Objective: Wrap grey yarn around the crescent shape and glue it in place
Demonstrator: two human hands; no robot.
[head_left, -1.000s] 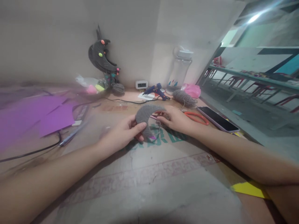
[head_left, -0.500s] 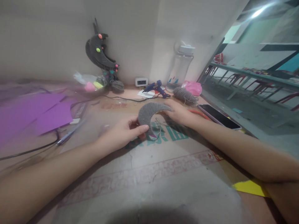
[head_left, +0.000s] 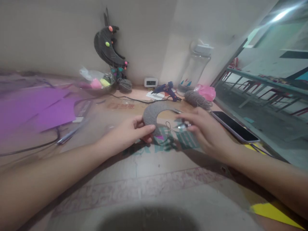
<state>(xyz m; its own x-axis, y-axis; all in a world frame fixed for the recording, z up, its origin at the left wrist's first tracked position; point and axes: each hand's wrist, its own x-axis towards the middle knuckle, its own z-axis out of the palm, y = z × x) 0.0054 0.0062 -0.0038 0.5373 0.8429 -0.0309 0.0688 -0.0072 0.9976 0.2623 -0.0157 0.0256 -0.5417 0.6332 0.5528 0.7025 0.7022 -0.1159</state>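
Observation:
My left hand (head_left: pixel 130 133) grips a crescent shape wrapped in grey yarn (head_left: pixel 151 116), thumb in front and fingers behind. A bit of purple shows at the crescent's lower end, and a loose strand of yarn (head_left: pixel 167 123) curls inside its curve. On the other side, my right hand (head_left: pixel 207 130) is closed on a pair of scissors (head_left: pixel 184 125). Their metal blades look spread near the crescent's upper tip; the handles are hidden by the fingers. Whether the blades touch the yarn I cannot tell.
Behind stand a glue gun (head_left: pixel 166 90), a small clock (head_left: pixel 151 82), a clear bottle (head_left: pixel 196 69) and a yarn skein (head_left: pixel 197 99). A phone (head_left: pixel 234 125) lies right, purple sheets (head_left: pixel 43 107) left. A dark decorated crescent (head_left: pixel 107 46) leans at the wall beside a bowl (head_left: pixel 97 91).
My right hand has drawn back to the right from the crescent's tip and now holds scissors. The orange item by the phone no longer shows. My left hand keeps its grip on the crescent.

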